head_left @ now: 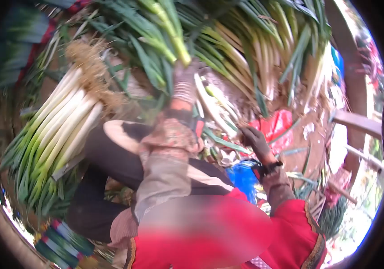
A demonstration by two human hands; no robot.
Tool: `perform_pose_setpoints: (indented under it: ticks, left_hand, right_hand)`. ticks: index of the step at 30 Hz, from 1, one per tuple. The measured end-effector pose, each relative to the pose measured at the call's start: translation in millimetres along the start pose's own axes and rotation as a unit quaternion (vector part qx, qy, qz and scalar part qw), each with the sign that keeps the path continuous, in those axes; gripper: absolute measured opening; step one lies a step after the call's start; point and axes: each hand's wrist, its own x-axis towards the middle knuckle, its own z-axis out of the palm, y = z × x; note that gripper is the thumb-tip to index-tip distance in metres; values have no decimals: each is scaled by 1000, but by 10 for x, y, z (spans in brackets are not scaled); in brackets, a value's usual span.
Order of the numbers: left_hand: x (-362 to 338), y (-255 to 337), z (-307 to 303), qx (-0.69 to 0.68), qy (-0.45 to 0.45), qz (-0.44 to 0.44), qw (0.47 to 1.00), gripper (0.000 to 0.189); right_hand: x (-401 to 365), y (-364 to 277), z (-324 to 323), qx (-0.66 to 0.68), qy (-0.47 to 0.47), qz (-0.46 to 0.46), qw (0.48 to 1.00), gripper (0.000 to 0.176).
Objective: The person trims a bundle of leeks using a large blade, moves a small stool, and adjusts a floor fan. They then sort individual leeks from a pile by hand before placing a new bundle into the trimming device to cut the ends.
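Observation:
My left hand [185,83], in a greyish glove with a striped cuff, is closed around a leek [181,47] whose green part rises above the fingers. Pale leek stalks [214,107] slant from beside that hand down to the right. At their lower end is my right hand [255,140], in a dark glove, its fingers bent inward close to the root ends. What its fingertips pinch is too small and blurred to make out.
A bunch of leeks [57,130] with tangled roots lies at left, beside my leg. More leeks [263,54] are heaped at the far side. Red plastic [278,127], a blue bag [242,179] and scattered peelings lie around my right hand. Wooden bars [358,123] stand at right.

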Motion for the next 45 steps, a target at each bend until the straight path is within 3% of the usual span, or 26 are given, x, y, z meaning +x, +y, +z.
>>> perform_pose_setpoints:
  ticks: [2, 3, 5, 8, 9, 12, 13, 14, 16, 17, 20, 22, 23, 26, 28, 30, 31, 32, 34, 35, 36, 37, 40, 42, 43, 45]
  left_hand:
    - [74, -131, -130, 29, 22, -52, 998, 32]
    - [87, -208, -189, 18, 48, -83, 995, 33]
    - [239, -426, -425, 41, 54, -113, 991, 36]
    - [458, -806, -790, 89, 34, -112, 989, 41]
    - [494, -861, -821, 176, 46, -104, 978, 42]
    - [542, -891, -747, 495, 43, -27, 867, 54]
    - [546, -985, -772, 377, 43, -6, 925, 60]
    - [457, -858, -644, 476, 65, 2, 877, 57]
    - [365, -708, -549, 484, 44, -24, 874, 55]
    - [411, -743, -584, 478, 30, -26, 878, 54]
    - [482, -787, -652, 430, -1, -66, 901, 54]
    - [310, -621, -415, 351, -8, -139, 926, 57]
    - [416, -863, -456, 334, 29, -87, 938, 57]
    - [128, -580, 12, 147, 85, -166, 971, 51]
    - [271, -767, -60, 98, 25, -145, 984, 38]
    - [103, -543, 42, 88, 15, -143, 986, 23]
    - [84, -531, -19, 46, -8, -123, 991, 22]
    - [113, -504, -14, 3, -35, -95, 995, 21]
    - [81, -581, 87, -62, -94, -129, 985, 20]
    - [124, -506, 133, -91, -122, -130, 980, 19]
    - [-7, -374, 293, -59, -32, -167, 984, 20]
    - [37, -371, 281, -5, -11, -187, 982, 24]
    - [96, -548, 109, 30, 89, -241, 966, 31]
    - [5, -648, -20, 72, -3, -175, 982, 15]
    - [25, -740, 41, -13, -22, -188, 982, 15]
    - [31, -684, 274, -15, -39, -175, 984, 20]
  right_hand:
    - [217, -199, 93, -19, 71, -111, 991, 30]
    - [512, -69, -44, -38, 71, -124, 989, 25]
    - [852, -368, -60, -148, 151, -210, 955, 21]
    - [1710, -443, -297, -236, 246, -315, 886, 31]
    - [1900, -548, -331, -273, 274, -332, 860, 37]
    - [2340, -803, -405, -411, 282, -305, 811, 49]
    - [2452, -865, -402, -455, 270, -241, 813, 58]
    - [2515, -909, -377, -512, 259, -194, 796, 57]
    - [2587, -978, -322, -618, 231, -95, 746, 57]
    - [2711, -879, -349, -659, 252, -108, 700, 46]
    - [2271, -1144, -158, -641, 105, -136, 748, 35]
    - [1949, -1061, 91, -588, 90, -175, 785, 30]
    - [1678, -1147, 246, -572, 75, -145, 804, 30]
    - [1231, -828, 559, -469, 74, -167, 864, 41]
    - [868, -554, 758, -293, 16, -245, 924, 37]
    - [355, -513, 735, -211, -87, -7, 973, 36]
    - [180, -301, 622, -128, -126, -41, 983, 38]
    - [-34, -278, 514, -94, -129, 5, 987, 42]
    - [-404, -128, 194, -6, -96, -6, 995, 41]
    - [-560, -158, 177, -39, -68, -48, 996, 40]
    - [-724, -311, 189, -75, -61, -58, 994, 39]
    - [-888, -462, 201, -112, -54, -67, 990, 38]
    - [-1286, -503, 48, -168, -116, 112, 973, 36]
    - [-1372, -73, -18, -173, -119, 1, 978, 34]
    - [-1396, 86, -8, -126, -90, -1, 988, 35]
    - [-1344, 259, 115, -59, -58, -9, 997, 37]
